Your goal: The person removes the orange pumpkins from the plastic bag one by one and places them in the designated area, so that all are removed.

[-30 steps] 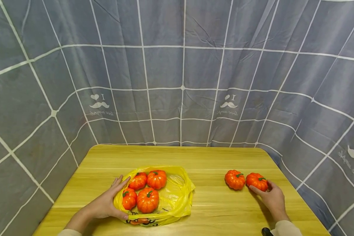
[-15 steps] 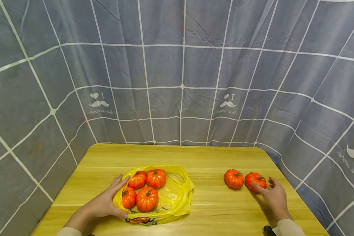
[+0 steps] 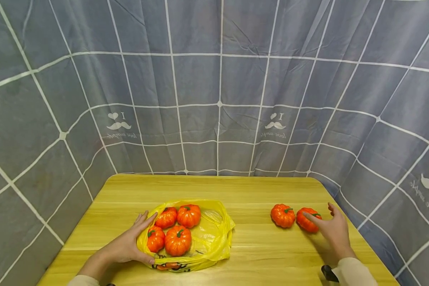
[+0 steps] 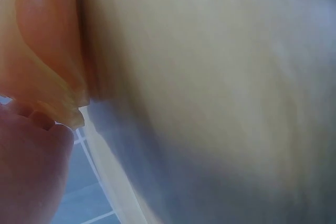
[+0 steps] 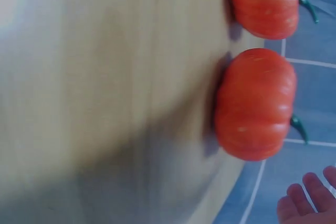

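Note:
A yellow plastic bag (image 3: 214,260) lies on the table with its mouth turned upward, several small orange pumpkins (image 3: 178,240) inside. My left hand (image 3: 130,243) rests against the bag's left side, thumb along the front rim and fingers spread at the back. The left wrist view has this hand (image 4: 31,171) close beside the film, blurred. On the right sit two more pumpkins side by side, a left one (image 3: 283,215) and a right one (image 3: 306,219). My right hand (image 3: 334,230) is spread beside the right one, its thumb overlapping it in the head view. Its fingers (image 5: 315,195) are apart from that pumpkin.
The light wooden table (image 3: 250,194) has rounded far corners. A grey curtain (image 3: 200,83) with white grid lines hangs behind it and along both sides. A black strap piece (image 3: 329,273) shows at the right wrist.
My right hand has let go of the right pumpkin, its fingers spreading and drawing back to the right. The left hand and the bag stay as they were.

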Demonstrator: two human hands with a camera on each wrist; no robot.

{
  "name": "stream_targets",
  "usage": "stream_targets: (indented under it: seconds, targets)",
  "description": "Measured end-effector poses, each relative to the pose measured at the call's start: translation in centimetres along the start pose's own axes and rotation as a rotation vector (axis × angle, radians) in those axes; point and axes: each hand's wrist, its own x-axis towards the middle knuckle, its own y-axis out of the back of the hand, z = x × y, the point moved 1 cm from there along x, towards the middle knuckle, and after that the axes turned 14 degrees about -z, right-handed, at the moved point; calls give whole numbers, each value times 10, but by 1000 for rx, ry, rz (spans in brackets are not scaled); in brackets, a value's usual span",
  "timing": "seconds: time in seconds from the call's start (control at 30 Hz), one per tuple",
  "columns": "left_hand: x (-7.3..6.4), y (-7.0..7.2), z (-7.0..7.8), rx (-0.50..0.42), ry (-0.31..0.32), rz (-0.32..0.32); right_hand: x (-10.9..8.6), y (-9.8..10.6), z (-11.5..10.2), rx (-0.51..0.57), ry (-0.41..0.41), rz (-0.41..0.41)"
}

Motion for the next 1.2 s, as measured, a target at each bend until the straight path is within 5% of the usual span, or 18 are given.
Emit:
stream_targets:
  seconds: [0.33, 0.67, 1.2]
  targets:
    - [0, 2, 1, 4, -9, 1, 1, 0, -30, -66, 133, 33]
    - [1, 2, 0, 10, -8, -9, 5, -26, -68, -71, 268, -33]
    - [2, 1, 4, 16, -16, -10, -8, -114, -127, 30, 440, -226]
